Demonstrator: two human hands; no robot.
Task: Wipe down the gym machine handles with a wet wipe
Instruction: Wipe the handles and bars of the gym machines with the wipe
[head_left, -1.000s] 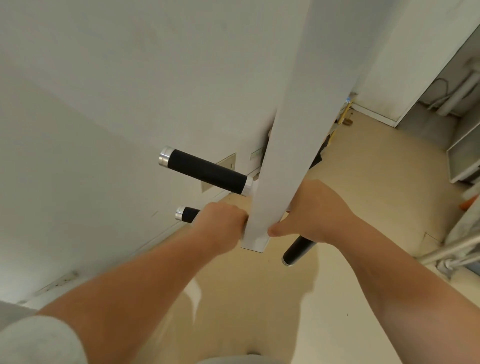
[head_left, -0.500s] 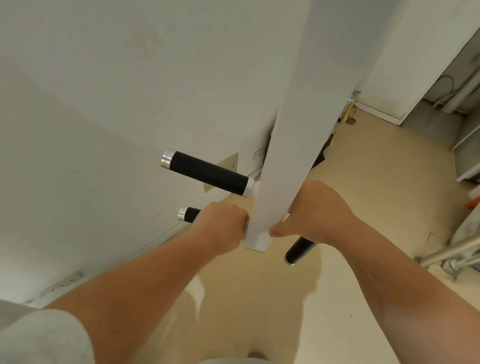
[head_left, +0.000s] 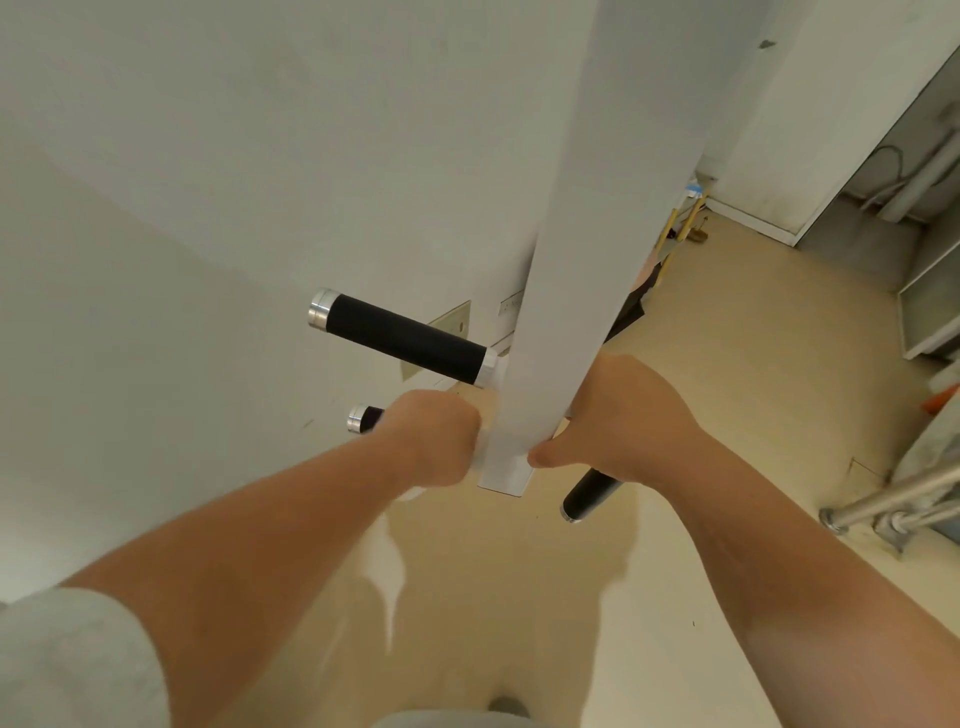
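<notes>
A white machine beam (head_left: 582, 249) slants down the middle of the head view, with black foam handles with silver end caps sticking out of it. The upper left handle (head_left: 400, 338) is bare. My left hand (head_left: 431, 441) grips the lower left handle (head_left: 366, 418) close to the beam, leaving only its tip showing. A bit of white, probably the wet wipe (head_left: 410, 492), peeks out under that hand. My right hand (head_left: 623, 421) grips the lower right handle (head_left: 589, 493), with the thumb against the beam's end.
A white wall (head_left: 208, 182) rises close on the left. The beige floor (head_left: 753, 389) spreads below and to the right. Metal tubes (head_left: 893, 493) of another frame stand at the right edge. Yellow-handled tools (head_left: 680, 228) lean in the far corner.
Both hands keep the same grips on the lower handles. Only the view has shifted slightly.
</notes>
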